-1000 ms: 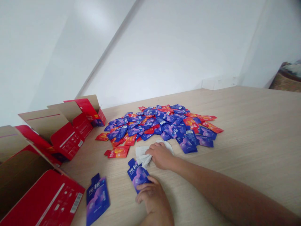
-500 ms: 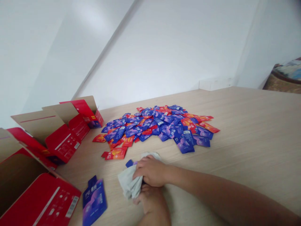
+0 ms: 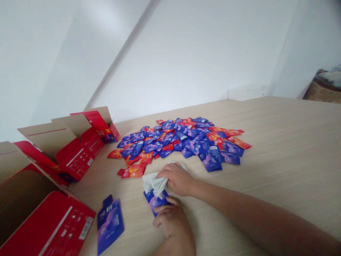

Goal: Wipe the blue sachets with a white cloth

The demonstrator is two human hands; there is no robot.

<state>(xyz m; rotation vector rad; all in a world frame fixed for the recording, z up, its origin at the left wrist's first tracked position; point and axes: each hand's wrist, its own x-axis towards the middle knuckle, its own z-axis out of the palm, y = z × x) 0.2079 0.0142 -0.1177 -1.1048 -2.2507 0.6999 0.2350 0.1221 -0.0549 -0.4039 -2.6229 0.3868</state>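
Observation:
My right hand (image 3: 179, 179) is closed on a whitish cloth (image 3: 154, 183), which covers the upper end of a purple-blue pouch (image 3: 156, 202) on the table. Lower down, the fingers of my left hand (image 3: 172, 217) grip the pouch's near right edge. To the left lies another purple pouch (image 3: 109, 224), flat and apart from both hands. Beyond my hands spreads a heap of purple and red-orange pouches (image 3: 176, 138), with one red-orange pouch (image 3: 133, 171) at its near left edge.
Open red cardboard boxes stand in a row along the left: a near box (image 3: 61, 227), a middle box (image 3: 76, 160) and a far box (image 3: 112, 131). A white box-like block (image 3: 247, 93) sits against the wall at the table's (image 3: 279, 142) back edge.
The cloth and my right hand have moved away from me, up the pouch, uncovering its middle. My left hand now shows on the pouch's edge. The view has shifted slightly.

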